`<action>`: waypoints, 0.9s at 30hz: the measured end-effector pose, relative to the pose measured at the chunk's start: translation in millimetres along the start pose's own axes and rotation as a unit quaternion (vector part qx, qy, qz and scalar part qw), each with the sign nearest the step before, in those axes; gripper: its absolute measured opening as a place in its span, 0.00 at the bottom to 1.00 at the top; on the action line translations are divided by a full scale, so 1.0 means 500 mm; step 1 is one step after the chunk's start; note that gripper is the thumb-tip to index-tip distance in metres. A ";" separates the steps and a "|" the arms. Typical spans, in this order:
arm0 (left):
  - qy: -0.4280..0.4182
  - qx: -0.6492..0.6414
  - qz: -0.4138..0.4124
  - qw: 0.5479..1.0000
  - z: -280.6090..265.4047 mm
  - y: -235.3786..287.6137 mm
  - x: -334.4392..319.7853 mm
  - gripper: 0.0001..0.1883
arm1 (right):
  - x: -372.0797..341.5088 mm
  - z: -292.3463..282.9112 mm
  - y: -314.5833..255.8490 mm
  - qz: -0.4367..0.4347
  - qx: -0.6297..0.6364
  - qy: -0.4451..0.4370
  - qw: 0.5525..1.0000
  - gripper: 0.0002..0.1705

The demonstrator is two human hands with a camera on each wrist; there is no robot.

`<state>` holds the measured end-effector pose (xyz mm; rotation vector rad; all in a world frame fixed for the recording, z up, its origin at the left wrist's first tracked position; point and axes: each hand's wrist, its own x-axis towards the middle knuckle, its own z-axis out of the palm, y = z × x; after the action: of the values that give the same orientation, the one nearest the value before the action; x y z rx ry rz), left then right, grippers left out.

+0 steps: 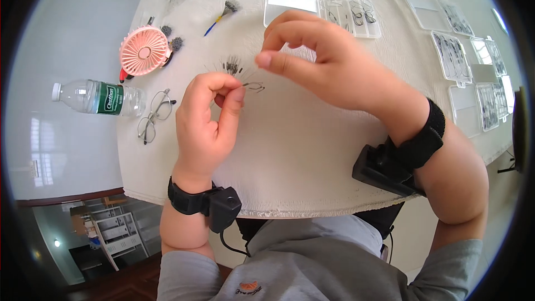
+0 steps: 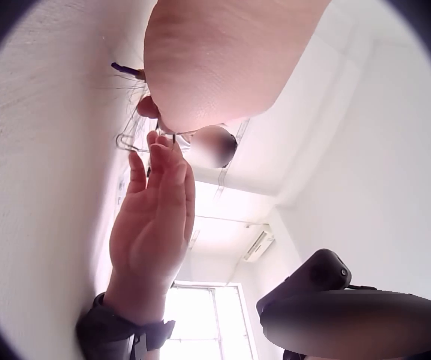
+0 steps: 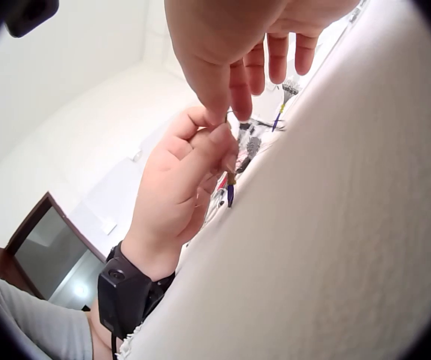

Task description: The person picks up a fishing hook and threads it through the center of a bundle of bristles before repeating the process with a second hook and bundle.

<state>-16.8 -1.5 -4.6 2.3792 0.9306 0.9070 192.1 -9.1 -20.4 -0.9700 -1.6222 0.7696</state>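
My left hand (image 1: 206, 114) pinches a pair of fish hooks (image 1: 255, 86) between thumb and forefinger, their bends sticking out to the right. A fan of fine wires with dark stoppers (image 1: 232, 67) rises behind those fingers, and a blue-and-yellow end (image 3: 230, 196) shows below the same hand in the right wrist view. Above and to the right, my right hand (image 1: 320, 58) has its thumb and forefinger tips together on a thin line, mostly hidden by the fingertips. Its other fingers are loosely bent.
A second stopper bundle (image 1: 225, 11) lies farther back. To the left are a pink fan (image 1: 144, 50), a water bottle (image 1: 106, 98) and eyeglasses (image 1: 156, 116). An open clear box (image 1: 365, 19) with hooks stands behind my right hand; several more boxes (image 1: 450, 56) lie at the right.
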 end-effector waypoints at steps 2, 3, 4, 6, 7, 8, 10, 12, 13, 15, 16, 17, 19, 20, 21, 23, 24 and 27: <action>0.020 0.021 0.022 0.999 0.000 0.000 -0.002 0.05 | 0.003 -0.007 -0.002 0.039 -0.002 0.023 0.999 0.18; 0.030 0.025 0.023 0.999 0.001 0.001 -0.004 0.05 | 0.003 -0.010 -0.005 0.050 -0.006 0.023 0.998 0.18; 0.040 0.029 0.025 0.998 0.002 0.002 -0.005 0.05 | 0.002 -0.013 -0.009 0.061 -0.010 0.023 0.998 0.18; 0.035 0.036 0.030 0.998 0.001 0.003 -0.003 0.04 | 0.001 -0.014 -0.015 0.056 -0.023 0.018 0.998 0.17; 0.033 0.039 0.032 0.998 0.000 0.004 -0.003 0.04 | 0.001 -0.014 -0.018 0.041 -0.032 0.013 0.999 0.17; 0.025 0.055 0.034 0.998 0.000 0.007 -0.002 0.04 | 0.000 -0.014 -0.020 0.025 -0.041 0.008 0.999 0.16; 0.007 0.084 0.040 0.996 0.002 0.013 0.001 0.04 | -0.006 -0.006 -0.009 -0.060 -0.075 -0.016 0.995 0.10; 0.014 0.106 0.054 0.993 0.007 0.018 0.006 0.06 | -0.012 -0.001 -0.007 -0.105 -0.100 -0.035 0.989 0.07; 0.016 0.116 0.060 0.991 0.009 0.020 0.008 0.08 | -0.015 0.001 -0.008 -0.108 -0.108 -0.042 0.987 0.06; 0.006 0.147 0.084 0.986 0.011 0.023 0.010 0.09 | -0.016 0.007 -0.006 -0.124 -0.124 -0.041 0.984 0.06; 0.001 0.163 0.096 0.982 0.011 0.024 0.011 0.09 | -0.015 0.012 -0.002 -0.137 -0.132 -0.031 0.981 0.06; 0.001 0.172 0.095 0.980 0.011 0.025 0.011 0.09 | -0.016 0.014 0.001 -0.151 -0.140 -0.022 0.978 0.06; 0.002 0.190 0.095 0.977 0.013 0.029 0.011 0.10 | -0.014 0.004 -0.010 -0.121 -0.161 -0.070 0.977 0.04; 0.004 0.193 0.097 0.976 0.014 0.031 0.011 0.10 | -0.014 0.000 -0.013 -0.106 -0.172 -0.094 0.975 0.04; 0.006 0.196 0.099 0.976 0.014 0.033 0.011 0.10 | -0.015 0.001 -0.013 -0.104 -0.172 -0.094 0.975 0.03; 0.007 0.200 0.101 0.975 0.014 0.035 0.011 0.09 | -0.016 0.001 -0.013 -0.100 -0.173 -0.094 0.975 0.03; 0.005 0.201 0.100 0.974 0.013 0.036 0.011 0.09 | -0.017 0.004 -0.010 -0.118 -0.173 -0.070 0.975 0.03; 0.003 0.194 0.096 0.976 0.015 0.036 0.010 0.09 | -0.018 0.017 0.003 -0.161 -0.171 -0.019 0.972 0.04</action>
<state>-0.8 -11.2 2.9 2.8412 0.9644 0.8639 185.5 -16.6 -27.7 -0.8983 -1.9250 0.2931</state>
